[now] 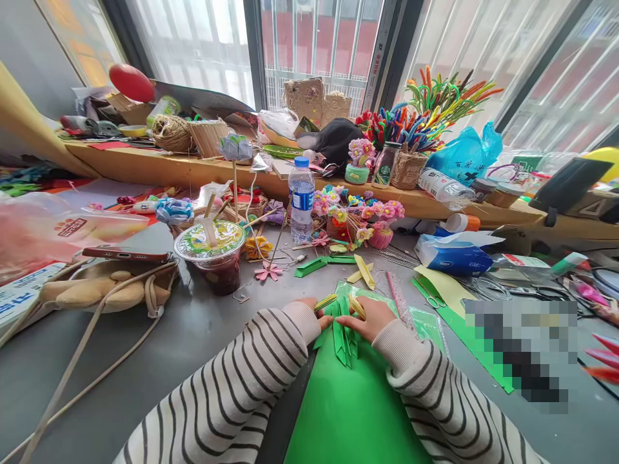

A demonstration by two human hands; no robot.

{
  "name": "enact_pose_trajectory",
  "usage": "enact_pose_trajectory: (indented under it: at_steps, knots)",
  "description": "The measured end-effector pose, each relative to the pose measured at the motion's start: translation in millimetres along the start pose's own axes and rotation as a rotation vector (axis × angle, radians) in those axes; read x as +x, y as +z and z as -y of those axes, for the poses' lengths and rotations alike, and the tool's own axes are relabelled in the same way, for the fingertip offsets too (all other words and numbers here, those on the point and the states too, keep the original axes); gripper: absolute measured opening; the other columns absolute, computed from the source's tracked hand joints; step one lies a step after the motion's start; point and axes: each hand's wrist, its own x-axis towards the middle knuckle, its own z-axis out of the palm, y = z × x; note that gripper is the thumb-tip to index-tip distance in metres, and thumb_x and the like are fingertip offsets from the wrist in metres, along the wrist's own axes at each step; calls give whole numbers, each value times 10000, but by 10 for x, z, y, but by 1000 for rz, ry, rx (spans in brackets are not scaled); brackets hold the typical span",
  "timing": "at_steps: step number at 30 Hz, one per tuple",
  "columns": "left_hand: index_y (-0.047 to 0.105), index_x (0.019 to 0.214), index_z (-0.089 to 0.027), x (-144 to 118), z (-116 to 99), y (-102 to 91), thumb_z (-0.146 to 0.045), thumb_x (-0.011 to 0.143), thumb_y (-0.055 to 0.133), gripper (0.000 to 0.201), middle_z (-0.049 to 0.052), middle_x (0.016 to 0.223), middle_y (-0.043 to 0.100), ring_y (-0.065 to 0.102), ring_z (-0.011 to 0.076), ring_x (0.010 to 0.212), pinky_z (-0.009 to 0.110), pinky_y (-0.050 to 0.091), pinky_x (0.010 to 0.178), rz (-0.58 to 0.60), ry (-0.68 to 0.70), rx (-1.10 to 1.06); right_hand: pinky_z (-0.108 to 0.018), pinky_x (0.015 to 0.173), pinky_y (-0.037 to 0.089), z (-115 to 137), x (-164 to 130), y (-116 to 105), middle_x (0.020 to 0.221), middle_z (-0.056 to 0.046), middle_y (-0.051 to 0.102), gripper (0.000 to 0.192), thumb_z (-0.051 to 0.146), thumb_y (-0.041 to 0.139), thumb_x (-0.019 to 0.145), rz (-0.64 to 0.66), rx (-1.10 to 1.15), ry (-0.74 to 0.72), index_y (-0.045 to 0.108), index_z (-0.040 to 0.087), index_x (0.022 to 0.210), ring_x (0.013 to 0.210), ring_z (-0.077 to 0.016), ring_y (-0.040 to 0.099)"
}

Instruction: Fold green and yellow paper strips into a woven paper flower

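Note:
A bundle of folded green paper strips (344,345) lies between my hands, its pointed ends towards me over a large green sheet (358,412). My left hand (324,322) grips the left side of the bundle, thumb on top and most fingers hidden. On the other side my right hand (374,316) is closed with its thumb pressed against the same strips. A yellow striped folded paper piece (325,301) shows at the left fingers. Another yellow piece (356,307) sits by the right fingers; whether they join the green strips I cannot tell.
Beyond my hands lie yellow folded strips (363,272) and a green folded strip (311,266). A lidded drink cup (217,274) and a water bottle (302,206) stand behind. Scissors (432,299) rest near green paper (476,351) at right. A phone (126,254) lies on a bag at left.

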Motion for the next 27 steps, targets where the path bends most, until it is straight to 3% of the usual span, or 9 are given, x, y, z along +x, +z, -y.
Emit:
enact_pose_trajectory:
  at_steps: [7,15,22,27]
  knots:
    - [542,758,-161,48,16,37,-403,650,421,292,47,698,570,540,181,661,246,342,530,-12,20,19,-221,518,294,-1,22,12,654,-28,584,135,265,501,673,-23,16,26,561,151,713,632,-141,512]
    - [516,721,-170,35,38,60,-413,626,433,275,22,635,532,510,155,604,231,318,499,-72,53,-11,-231,523,293,22,55,26,654,-34,584,216,367,514,664,-9,25,30,555,157,691,628,-151,504]
    - [524,647,-153,-69,-4,-148,-354,647,434,220,-4,551,471,453,121,547,218,314,506,-109,26,-86,-234,535,295,-3,65,-13,711,-51,604,191,317,471,698,-30,-9,49,567,152,714,665,-161,521]
    - [574,664,-142,-90,-6,-241,-277,691,386,233,-6,561,468,434,103,554,206,326,529,-125,137,-198,-236,550,299,-24,75,-46,723,-51,613,202,313,451,714,-41,-16,47,573,152,724,685,-165,532]
